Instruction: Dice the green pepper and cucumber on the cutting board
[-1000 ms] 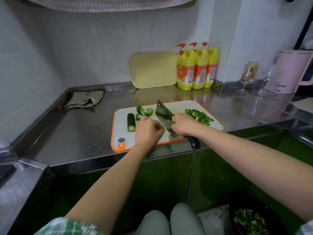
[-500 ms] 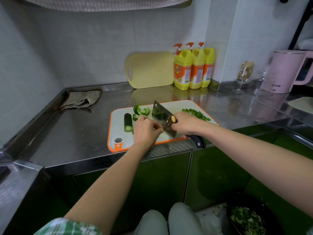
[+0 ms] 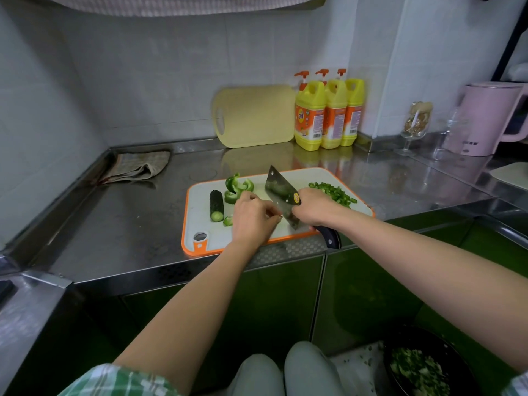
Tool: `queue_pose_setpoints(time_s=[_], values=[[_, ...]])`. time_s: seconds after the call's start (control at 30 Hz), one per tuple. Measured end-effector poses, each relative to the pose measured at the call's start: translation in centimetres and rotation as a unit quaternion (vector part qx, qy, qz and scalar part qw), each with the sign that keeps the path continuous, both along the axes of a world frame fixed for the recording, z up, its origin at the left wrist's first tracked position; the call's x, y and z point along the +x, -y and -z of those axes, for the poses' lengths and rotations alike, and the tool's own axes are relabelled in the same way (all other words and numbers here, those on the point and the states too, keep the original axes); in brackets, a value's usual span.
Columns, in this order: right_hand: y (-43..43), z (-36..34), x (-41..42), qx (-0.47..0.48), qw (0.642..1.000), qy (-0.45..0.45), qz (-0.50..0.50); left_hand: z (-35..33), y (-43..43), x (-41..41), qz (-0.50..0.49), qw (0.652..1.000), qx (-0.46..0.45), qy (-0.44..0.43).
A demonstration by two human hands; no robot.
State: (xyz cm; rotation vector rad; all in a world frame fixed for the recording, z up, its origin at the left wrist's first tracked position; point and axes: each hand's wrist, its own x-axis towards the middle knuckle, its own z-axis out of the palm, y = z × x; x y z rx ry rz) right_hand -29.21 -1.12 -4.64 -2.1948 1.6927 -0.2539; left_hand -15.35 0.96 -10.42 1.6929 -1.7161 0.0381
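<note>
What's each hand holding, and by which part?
The right hand grips the cleaver at the front of its handle, by the blade. The left hand curls beside the blade; anything under it is hidden.

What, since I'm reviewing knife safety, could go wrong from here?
The left hand curls its fingertips right beside the cleaver that the right hand grips; a slip could cut them. The cutting board lies close to the front edge of the counter, with the cleaver's handle overhanging, so a hard chop might shift it. The cucumber, lying loose, might roll.
</note>
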Motion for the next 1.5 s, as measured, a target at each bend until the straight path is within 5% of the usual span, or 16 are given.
queue_pose_setpoints(time_s=[0.33,0.67,0.83,0.97,1.17,1.5], values=[[0.4,-1.1,-2.2,0.022,0.988,0.152,0.026,0.3,0.7,0.3,-0.028,0.999,-0.002,-0.046],[0.0,-0.5,-2.8,0.065,0.995,0.064,0.048,-0.4,-1.0,0.9,-0.111,0.991,0.022,0.074],[1.3,-0.7,-5.4,0.056,0.988,0.084,0.119,-0.4,-1.0,1.3,-0.177,0.977,0.063,0.098],[0.8,-0.5,-4.5,0.041,0.987,0.140,0.071,-0.6,-1.3,1.6,-0.205,0.965,0.103,0.128],[-0.9,-0.7,-2.7,0.090,0.990,0.109,-0.002,-0.8,-1.1,1.8,-0.187,0.960,0.117,0.173],[1.7,-0.3,-6.7,0.074,0.979,0.139,0.131,-0.5,-0.5,1.9,-0.128,0.978,0.082,0.144]])
